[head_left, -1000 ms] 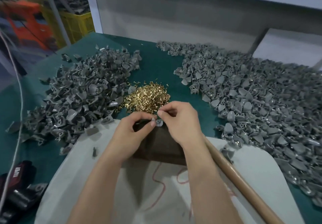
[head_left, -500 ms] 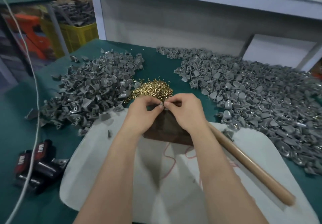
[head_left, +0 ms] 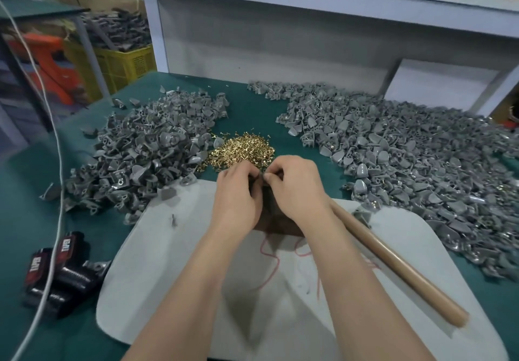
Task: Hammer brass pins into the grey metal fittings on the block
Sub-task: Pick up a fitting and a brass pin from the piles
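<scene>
My left hand [head_left: 236, 192] and my right hand [head_left: 297, 186] meet fingertip to fingertip over the far edge of the dark block [head_left: 276, 224]. Both pinch a small grey fitting there, which the fingers almost wholly hide. The block stands on a white mat [head_left: 168, 262]. Just beyond my hands lies a heap of brass pins [head_left: 241, 150]. The hammer's wooden handle [head_left: 393, 262] rests on the mat under my right forearm, and its head is hidden. No pin shows between my fingers.
Loose grey fittings form one large pile at the left [head_left: 140, 158] and another at the right [head_left: 407, 158] on the green table. Black-and-red tools [head_left: 56, 270] and a white cable [head_left: 47, 164] lie at the left edge. A yellow crate [head_left: 123, 63] stands beyond the table.
My head has lifted, so more of the table shows. Both hands stay on the block; their fingers have closed tighter over the grey fitting, which was visible before.
</scene>
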{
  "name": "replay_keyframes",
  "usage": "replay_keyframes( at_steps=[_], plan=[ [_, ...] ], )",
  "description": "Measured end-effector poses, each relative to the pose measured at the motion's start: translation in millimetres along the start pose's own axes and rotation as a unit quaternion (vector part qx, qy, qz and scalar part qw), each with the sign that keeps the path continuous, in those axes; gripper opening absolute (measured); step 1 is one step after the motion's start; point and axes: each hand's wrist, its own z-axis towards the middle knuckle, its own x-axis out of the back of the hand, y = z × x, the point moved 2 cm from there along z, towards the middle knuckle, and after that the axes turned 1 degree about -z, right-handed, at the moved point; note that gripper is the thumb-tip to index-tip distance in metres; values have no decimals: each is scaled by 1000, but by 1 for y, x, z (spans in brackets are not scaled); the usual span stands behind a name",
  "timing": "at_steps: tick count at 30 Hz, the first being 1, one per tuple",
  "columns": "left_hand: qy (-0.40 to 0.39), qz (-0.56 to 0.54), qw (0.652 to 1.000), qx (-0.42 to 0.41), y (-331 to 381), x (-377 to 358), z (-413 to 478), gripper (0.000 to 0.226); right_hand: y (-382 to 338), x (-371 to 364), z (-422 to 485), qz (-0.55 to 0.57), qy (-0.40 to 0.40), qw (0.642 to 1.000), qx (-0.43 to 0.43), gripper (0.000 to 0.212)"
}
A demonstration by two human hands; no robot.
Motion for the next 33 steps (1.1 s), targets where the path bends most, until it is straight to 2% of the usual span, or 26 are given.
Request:
replay_keyframes(
  at_steps=[4, 8, 13, 20, 29, 33],
  plan=[
    [19, 0, 1000, 20, 5, -6, 6, 10, 8, -3, 2, 80, 32, 996, 12, 8],
    [7, 8, 999, 41, 4, -8, 11, 10, 11, 0, 9, 89, 16, 996, 26, 10],
    [-10, 20, 999, 29, 3, -1, 7, 3, 16, 0, 3, 93, 12, 995, 26, 11],
    [-66, -26, 997, 31, 3, 0, 6, 3, 19, 5, -4, 120, 25, 992, -2, 11],
    [-43, 57, 997, 19, 8, 6, 7, 14, 11, 6, -3, -4, 27, 999, 47, 14],
    [-42, 58, 997, 17, 8, 8, 8, 15, 10, 3, -6, 0, 55, 997, 46, 13]
  ],
)
